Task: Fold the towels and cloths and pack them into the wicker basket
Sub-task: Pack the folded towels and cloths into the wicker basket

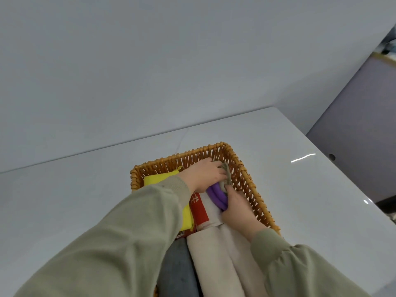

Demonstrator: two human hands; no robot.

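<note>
Reaching into the wicker basket (192,154) on the white tabletop (310,200), the left grip (203,174) curls round a grey cloth (226,170) at its far right corner while the right grip (237,209) clasps a folded purple cloth (216,195) just beside it.

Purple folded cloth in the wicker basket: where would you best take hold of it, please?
Pinch the purple folded cloth across its rounded fold edges from above: it stands on edge, tucked between the white towel and the wicker basket's right wall.

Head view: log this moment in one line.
left hand grips grey cloth | right hand touches purple cloth | both inside wicker basket
</note>
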